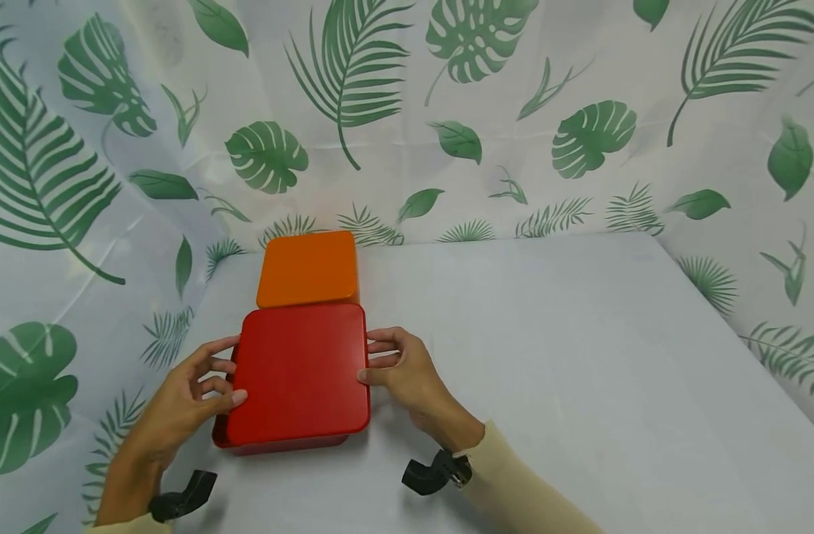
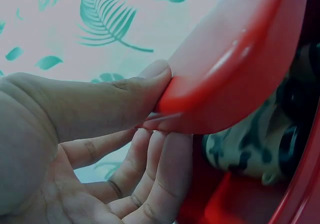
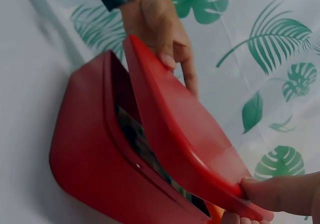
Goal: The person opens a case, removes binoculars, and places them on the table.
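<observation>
A red lid is held at its two side edges, one hand on each. My left hand pinches the left edge, thumb on top and fingers beneath. At the right edge my right hand grips the lid the same way, its thumb on the rim. Below lies a red box, and a gap shows between its rim and the lid, which sits shifted to the right. Through that gap the left wrist view shows a camouflage-patterned item with black parts inside the box; most of it is hidden.
Right behind the red box stands an orange box with its top covered. Both are on the left part of a white table. A leaf-printed sheet encloses the table at the back and sides.
</observation>
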`<control>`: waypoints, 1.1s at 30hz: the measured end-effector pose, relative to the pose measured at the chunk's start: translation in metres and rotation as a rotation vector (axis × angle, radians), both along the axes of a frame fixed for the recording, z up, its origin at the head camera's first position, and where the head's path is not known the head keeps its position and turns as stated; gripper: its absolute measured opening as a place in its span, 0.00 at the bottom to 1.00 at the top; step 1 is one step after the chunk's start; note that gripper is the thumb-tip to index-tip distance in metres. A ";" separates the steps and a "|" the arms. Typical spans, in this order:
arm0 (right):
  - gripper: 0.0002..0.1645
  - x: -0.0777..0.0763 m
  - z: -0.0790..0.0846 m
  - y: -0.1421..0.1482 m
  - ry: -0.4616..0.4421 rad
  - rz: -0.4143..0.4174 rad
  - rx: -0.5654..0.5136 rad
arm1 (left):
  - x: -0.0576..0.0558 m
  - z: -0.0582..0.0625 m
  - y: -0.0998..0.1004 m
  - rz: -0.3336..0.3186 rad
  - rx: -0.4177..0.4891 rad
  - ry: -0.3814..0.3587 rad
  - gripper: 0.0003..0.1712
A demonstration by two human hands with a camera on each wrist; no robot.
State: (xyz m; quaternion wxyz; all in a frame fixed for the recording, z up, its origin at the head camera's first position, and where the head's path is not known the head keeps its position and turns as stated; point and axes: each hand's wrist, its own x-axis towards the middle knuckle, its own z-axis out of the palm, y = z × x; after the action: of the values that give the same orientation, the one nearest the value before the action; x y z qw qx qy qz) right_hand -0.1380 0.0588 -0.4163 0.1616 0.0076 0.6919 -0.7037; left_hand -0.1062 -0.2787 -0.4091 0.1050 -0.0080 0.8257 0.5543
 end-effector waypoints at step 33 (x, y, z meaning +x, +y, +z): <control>0.33 0.025 0.013 0.097 0.073 -0.171 0.121 | -0.013 0.000 0.103 -0.146 0.191 0.092 0.47</control>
State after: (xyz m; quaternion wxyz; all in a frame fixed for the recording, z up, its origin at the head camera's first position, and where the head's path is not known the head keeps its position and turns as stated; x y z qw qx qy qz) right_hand -0.1131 0.1562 -0.4035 0.0751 0.0505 0.7353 -0.6717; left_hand -0.1192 -0.1754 -0.4086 0.1075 0.0877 0.7714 0.6210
